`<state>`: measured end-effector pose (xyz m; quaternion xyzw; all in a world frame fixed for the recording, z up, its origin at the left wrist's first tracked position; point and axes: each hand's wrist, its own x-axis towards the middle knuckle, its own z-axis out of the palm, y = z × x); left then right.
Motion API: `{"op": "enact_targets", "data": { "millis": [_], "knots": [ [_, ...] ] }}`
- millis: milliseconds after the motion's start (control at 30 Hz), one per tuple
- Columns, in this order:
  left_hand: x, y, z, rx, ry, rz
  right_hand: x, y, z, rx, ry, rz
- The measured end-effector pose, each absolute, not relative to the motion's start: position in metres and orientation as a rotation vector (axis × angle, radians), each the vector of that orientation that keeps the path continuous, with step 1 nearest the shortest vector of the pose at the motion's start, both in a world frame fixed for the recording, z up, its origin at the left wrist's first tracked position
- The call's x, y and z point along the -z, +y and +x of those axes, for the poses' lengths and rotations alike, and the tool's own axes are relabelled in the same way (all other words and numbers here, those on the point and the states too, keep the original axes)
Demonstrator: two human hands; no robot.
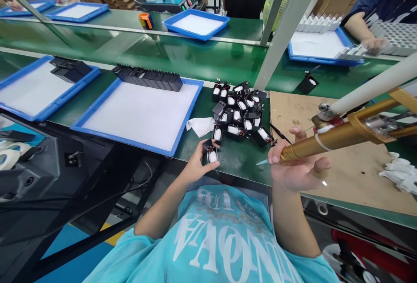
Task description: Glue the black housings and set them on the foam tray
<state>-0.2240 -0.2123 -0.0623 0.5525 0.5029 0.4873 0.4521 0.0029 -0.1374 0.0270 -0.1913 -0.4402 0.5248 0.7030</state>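
Observation:
My left hand is closed round a small black box-shaped part with a white piece inside, at the front edge of the green table. My right hand holds the front end of a gold-coloured dispensing gun. Its pale blue tapered nozzle points left, apart from the part in my left hand. Just beyond both hands, several similar black parts with white insides and short wires lie in a loose heap. A white cloth lies beside them.
A blue-rimmed tray with a row of black boxes stands left, another tray beyond it. Brown cardboard covers the table at right. A metal post rises behind the heap. A co-worker's hand is at far right.

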Motion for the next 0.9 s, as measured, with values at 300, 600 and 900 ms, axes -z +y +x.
{"op": "enact_targets", "data": {
  "millis": [300,600,900],
  "knots": [
    [0.044,-0.204,-0.231,-1.118,1.077,1.114,-0.028,-0.139,0.005,-1.14,-1.012,-0.492],
    [0.036,-0.202,-0.238,-1.003,1.175,1.299,-0.028,-0.14,0.008,-1.115,-1.032,-0.567],
    [0.035,-0.205,-0.24,-0.949,1.173,1.333,-0.028,-0.141,0.007,-1.136,-0.997,-0.548]
  ]
}}
